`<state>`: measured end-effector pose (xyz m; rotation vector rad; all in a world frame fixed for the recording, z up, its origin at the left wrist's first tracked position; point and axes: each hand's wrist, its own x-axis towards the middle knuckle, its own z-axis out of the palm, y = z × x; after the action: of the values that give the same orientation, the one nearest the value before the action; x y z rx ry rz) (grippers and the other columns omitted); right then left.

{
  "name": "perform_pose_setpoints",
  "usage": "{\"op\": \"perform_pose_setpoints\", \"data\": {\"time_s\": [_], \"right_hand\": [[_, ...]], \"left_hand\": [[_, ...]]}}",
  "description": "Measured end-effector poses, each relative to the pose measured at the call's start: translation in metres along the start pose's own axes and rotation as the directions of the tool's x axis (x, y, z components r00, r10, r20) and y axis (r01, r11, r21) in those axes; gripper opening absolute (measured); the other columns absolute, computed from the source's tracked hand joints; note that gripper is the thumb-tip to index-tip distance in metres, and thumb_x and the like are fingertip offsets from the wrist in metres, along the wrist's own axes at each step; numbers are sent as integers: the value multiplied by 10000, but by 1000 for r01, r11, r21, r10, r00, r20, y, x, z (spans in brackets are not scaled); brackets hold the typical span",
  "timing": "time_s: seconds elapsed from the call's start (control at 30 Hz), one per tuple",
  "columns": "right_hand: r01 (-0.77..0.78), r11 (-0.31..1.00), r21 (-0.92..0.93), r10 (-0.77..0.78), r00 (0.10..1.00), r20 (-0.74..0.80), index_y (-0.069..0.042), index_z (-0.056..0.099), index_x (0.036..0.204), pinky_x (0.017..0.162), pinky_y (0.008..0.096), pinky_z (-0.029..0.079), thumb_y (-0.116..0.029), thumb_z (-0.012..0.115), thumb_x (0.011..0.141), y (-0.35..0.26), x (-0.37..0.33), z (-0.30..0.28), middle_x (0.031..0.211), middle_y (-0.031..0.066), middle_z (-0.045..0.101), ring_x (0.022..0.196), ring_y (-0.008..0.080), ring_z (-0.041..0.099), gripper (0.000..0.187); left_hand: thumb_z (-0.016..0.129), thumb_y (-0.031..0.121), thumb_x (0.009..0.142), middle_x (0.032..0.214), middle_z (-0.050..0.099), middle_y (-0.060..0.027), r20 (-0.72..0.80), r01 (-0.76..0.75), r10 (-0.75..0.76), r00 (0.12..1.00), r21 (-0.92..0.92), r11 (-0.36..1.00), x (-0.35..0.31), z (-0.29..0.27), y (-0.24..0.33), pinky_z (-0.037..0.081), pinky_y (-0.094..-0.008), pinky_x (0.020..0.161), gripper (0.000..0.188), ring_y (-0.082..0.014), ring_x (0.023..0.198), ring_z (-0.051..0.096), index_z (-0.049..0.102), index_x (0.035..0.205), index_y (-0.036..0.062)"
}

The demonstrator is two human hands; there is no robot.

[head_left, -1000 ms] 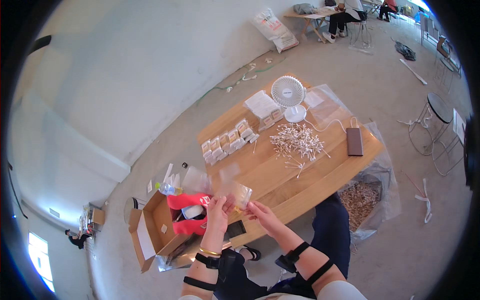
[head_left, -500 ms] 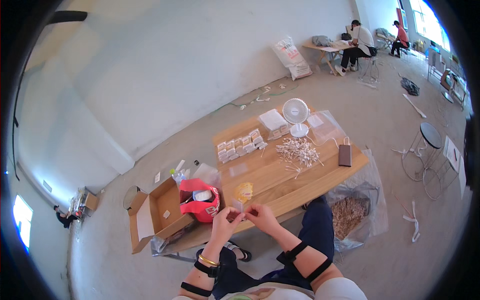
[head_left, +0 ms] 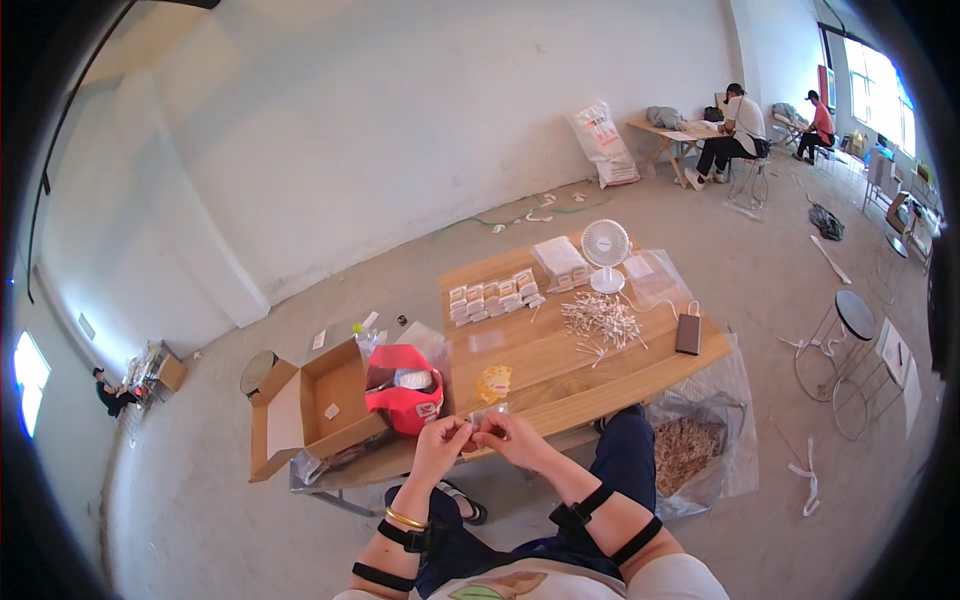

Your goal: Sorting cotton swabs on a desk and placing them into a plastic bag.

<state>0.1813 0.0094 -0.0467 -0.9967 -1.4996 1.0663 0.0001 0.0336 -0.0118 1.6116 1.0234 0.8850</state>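
Observation:
My left hand (head_left: pixel 443 446) and my right hand (head_left: pixel 507 437) meet at the table's near edge, fingertips closed in a pinch. A small clear plastic bag (head_left: pixel 489 412) shows just beyond the fingertips and seems to be held by both; its lower part is hidden. Past it, yellow printed slips (head_left: pixel 494 383) lie on the wooden table (head_left: pixel 540 375). Farther off is a loose heap of white cotton swabs (head_left: pixel 602 322). To its left stand rows of small filled packs (head_left: pixel 494 298). Another flat clear bag (head_left: pixel 487 341) lies between the packs and the slips.
Left of my hands are a red bag (head_left: pixel 403 415) and an open cardboard box (head_left: pixel 335 395). A white fan (head_left: pixel 606 250), a stack of white packs (head_left: pixel 560 257) and a dark power bank (head_left: pixel 688 334) occupy the far side. A plastic sack of brownish sticks (head_left: pixel 690 450) stands right of my leg.
The view has tilted up, so the table sits lower in it. My fingertips have drawn closer together, and less of the clear bag shows above them.

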Motion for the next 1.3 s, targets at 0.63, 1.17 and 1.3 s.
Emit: {"op": "perform_pose_setpoints", "data": {"time_s": [0.63,1.17,1.3], "right_hand": [[-182,975,127,167,979,117,-37,627,872,619,230,421,-152,695,925,-2,0,-1,737,-39,583,685,44,510,144],[-280,946,-163,298,949,102,-14,635,842,608,287,455,-198,694,890,50,4,44,697,28,610,650,103,551,199],[-313,940,-136,319,948,22,-12,653,914,627,303,480,-282,669,930,89,-1,43,751,66,645,673,128,591,271]], "left_hand": [[880,237,633,1054,534,-125,100,-389,412,906,584,713,-16,1,25,471,-420,895,843,-321,972,559,452,1338,63],[905,212,628,1012,530,-107,20,-254,289,957,534,807,-30,-39,-52,484,-382,833,610,-299,961,557,559,1105,54],[905,251,614,1054,548,-102,-61,-216,337,940,658,721,-10,-71,-102,443,-429,883,614,-326,1030,531,571,1100,81]]}}
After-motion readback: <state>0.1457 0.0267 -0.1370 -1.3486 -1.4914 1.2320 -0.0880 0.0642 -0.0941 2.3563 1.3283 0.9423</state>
